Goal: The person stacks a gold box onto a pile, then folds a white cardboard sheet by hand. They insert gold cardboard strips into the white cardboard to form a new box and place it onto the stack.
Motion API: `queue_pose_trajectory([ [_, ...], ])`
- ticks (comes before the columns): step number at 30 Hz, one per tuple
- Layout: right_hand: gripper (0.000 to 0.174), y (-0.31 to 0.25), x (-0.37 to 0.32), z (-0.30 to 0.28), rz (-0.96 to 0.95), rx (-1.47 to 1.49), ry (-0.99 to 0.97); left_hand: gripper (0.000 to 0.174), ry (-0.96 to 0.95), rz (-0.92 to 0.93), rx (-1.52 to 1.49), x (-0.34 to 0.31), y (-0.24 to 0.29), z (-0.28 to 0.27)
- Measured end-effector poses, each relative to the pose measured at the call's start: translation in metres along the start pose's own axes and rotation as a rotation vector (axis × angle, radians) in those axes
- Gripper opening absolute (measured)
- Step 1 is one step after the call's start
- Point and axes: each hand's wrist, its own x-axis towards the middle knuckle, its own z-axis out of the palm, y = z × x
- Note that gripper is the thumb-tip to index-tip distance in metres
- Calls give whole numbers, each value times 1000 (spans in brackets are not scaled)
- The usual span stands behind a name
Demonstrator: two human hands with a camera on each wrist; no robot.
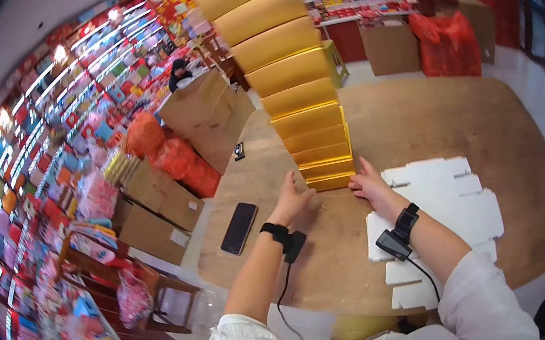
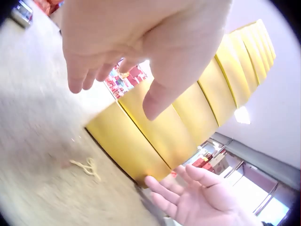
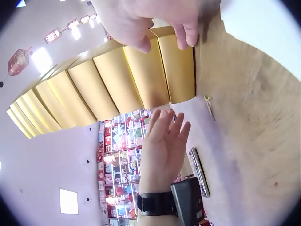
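A tall stack of gold boxes rises from the wooden table in the head view, leaning toward the upper left there. Beside the stack's lower left is my left hand, fingers extended and loosely spread. In the left wrist view that hand overlaps the gold boxes, its palm facing them. My right hand is at the right side of the lowest box, fingertips right at its lower corner. The right wrist view shows the right hand's fingers against the end of the bottom box.
White flat cardboard pieces lie on the table to the right. A black phone lies left, with a small dark object behind it. A short yellow strip lies near the stack. Cardboard boxes stand beyond the table's left edge.
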Motion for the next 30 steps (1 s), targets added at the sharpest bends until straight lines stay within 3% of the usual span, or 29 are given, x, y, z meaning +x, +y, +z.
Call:
queue_pose_trajectory([
  [3,72,-2,12,0,34,-88,-49,80,-33,59,-356,18,-1,21],
  [5,71,-11,12,7,72,-131,-40,73,10,178,-189,31,-12,33],
  [8,72,-14,21,17,52,-161,19,68,98,231,-245,51,-25,39],
  [17,79,-23,81,58,74,-188,-6,70,49,52,-302,95,-9,-14],
  [24,92,-30,138,106,-19,-155,-82,68,-11,-34,-279,169,-35,-63],
  [30,93,-19,187,129,-84,-123,-123,54,46,-85,-155,204,-48,-97],
])
